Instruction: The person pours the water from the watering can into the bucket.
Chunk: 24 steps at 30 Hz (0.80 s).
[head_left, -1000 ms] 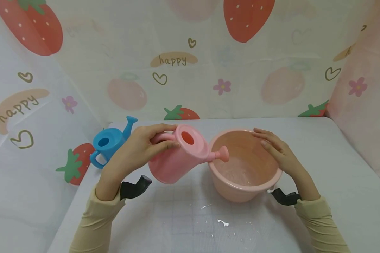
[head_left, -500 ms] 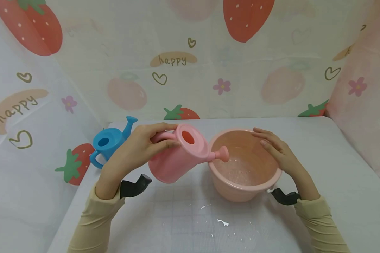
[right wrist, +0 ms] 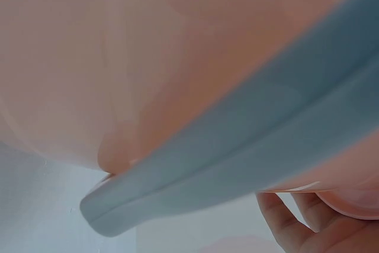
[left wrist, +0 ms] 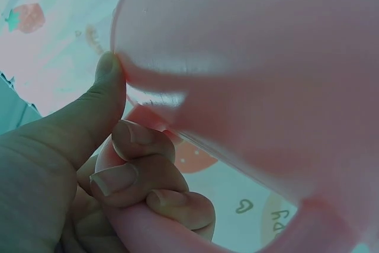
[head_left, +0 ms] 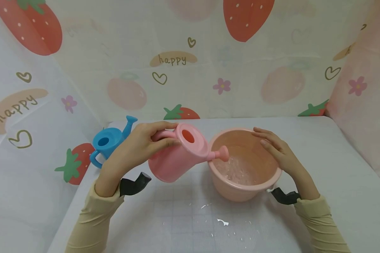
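Observation:
A pink watering can (head_left: 178, 154) hangs tilted in the air, its spout (head_left: 221, 154) over the bucket's left rim. My left hand (head_left: 142, 142) grips its handle; in the left wrist view the fingers (left wrist: 142, 164) curl round the handle and the thumb (left wrist: 103, 93) presses the can's edge. Below the spout, rippling water (head_left: 237, 170) lies in the pink bucket (head_left: 235, 191). My right hand (head_left: 277, 149) holds the bucket's far right rim, with its fingers along the outside in the right wrist view. There, a grey-blue bucket handle (right wrist: 237, 140) crosses in front.
Behind my left forearm stands a blue watering can (head_left: 107, 142). Small water splashes (head_left: 222, 222) lie on the white table (head_left: 183, 225) in front of the bucket. A strawberry-printed sheet (head_left: 190, 88) surrounds the table at the back and sides.
The water in the bucket has grown more rippled and bubbly below the spout. Both hands, the pink can and the bucket have hardly moved.

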Each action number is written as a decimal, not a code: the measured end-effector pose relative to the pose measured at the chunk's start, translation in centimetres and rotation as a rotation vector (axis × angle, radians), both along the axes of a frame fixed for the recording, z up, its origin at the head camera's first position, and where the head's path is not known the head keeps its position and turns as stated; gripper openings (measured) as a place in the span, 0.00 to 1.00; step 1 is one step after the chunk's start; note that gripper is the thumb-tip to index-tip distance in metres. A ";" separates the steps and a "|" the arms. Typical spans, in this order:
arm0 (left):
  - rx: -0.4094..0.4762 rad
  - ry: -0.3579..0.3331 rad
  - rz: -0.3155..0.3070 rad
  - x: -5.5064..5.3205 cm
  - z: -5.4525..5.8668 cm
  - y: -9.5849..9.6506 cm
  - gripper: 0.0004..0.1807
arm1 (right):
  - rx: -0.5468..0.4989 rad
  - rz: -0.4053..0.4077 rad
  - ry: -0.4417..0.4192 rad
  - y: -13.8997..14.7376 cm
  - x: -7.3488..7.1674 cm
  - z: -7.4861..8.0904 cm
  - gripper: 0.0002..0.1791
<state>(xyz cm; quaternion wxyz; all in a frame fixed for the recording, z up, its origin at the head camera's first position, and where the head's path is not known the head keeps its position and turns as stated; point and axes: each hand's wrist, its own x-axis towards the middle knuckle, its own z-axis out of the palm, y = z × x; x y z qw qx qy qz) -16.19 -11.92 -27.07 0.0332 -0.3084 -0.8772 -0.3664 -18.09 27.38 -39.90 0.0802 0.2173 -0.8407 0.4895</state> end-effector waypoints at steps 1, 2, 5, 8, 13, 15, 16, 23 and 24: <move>-0.004 -0.003 0.001 0.0 0.0 0.0 0.23 | 0.003 -0.002 -0.002 0.0 0.0 0.0 0.19; -0.005 -0.004 0.002 0.0 0.1 0.0 0.23 | 0.008 -0.005 -0.005 0.0 0.0 0.0 0.19; -0.015 -0.005 0.001 0.0 0.2 0.1 0.24 | 0.011 -0.009 -0.012 0.0 0.0 0.0 0.19; -0.025 -0.001 0.001 0.0 0.3 0.2 0.24 | 0.008 -0.007 -0.016 0.0 0.0 0.1 0.20; -0.035 0.003 -0.004 0.0 0.5 0.4 0.24 | 0.003 -0.002 -0.014 0.0 -0.1 0.1 0.19; -0.037 0.007 -0.007 -0.1 0.5 0.4 0.24 | 0.005 -0.005 -0.015 0.0 0.0 0.2 0.19; -0.039 0.009 -0.007 -0.1 0.6 0.5 0.24 | 0.008 -0.007 -0.014 0.0 0.0 0.2 0.19; -0.045 0.008 -0.013 0.0 0.6 0.6 0.24 | -0.002 -0.004 -0.006 0.0 0.1 0.1 0.19; -0.046 0.008 -0.014 0.0 0.7 0.6 0.24 | -0.006 -0.001 -0.005 0.0 0.1 0.1 0.19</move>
